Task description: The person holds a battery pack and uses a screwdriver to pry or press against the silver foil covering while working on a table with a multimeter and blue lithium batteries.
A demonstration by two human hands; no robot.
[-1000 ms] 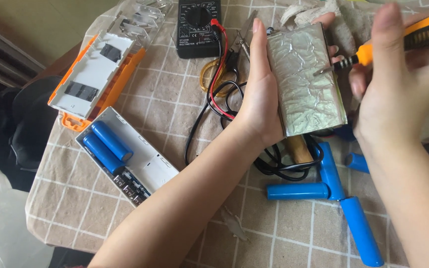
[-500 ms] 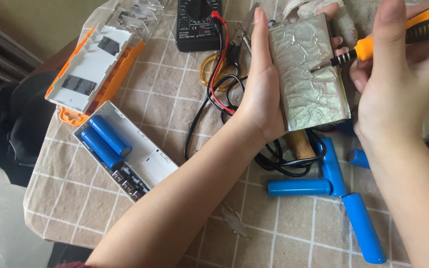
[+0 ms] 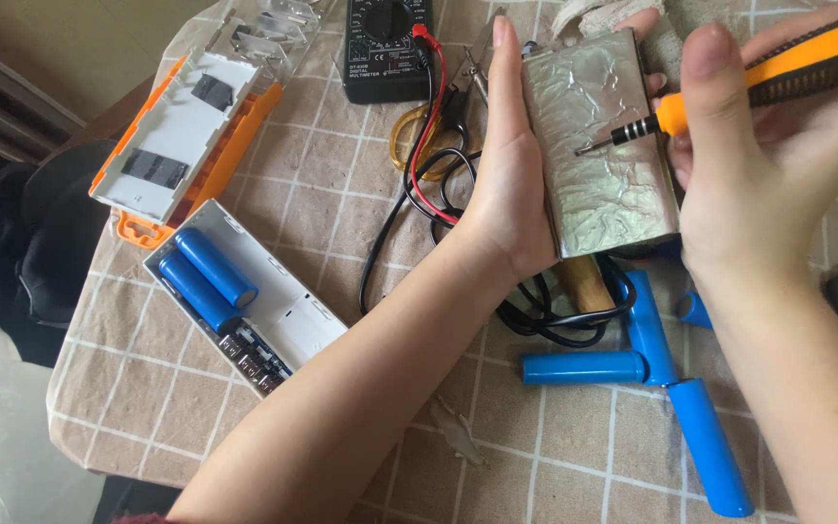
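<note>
- Left hand (image 3: 511, 184) cups a flat rectangular pack wrapped in crinkled silver foil (image 3: 601, 146), fingers closed round its long edges, held above the checked beige tablecloth (image 3: 341, 194).
- Right hand (image 3: 758, 165) pinches an orange-handled precision screwdriver (image 3: 729, 92), tip on the foil face.
- Pack looks rigid, moderately heavy; foil thin, tears easily, slippery. Best gripped by the edges.
- Loose blue cylindrical cells (image 3: 652, 359) lie below.
</note>
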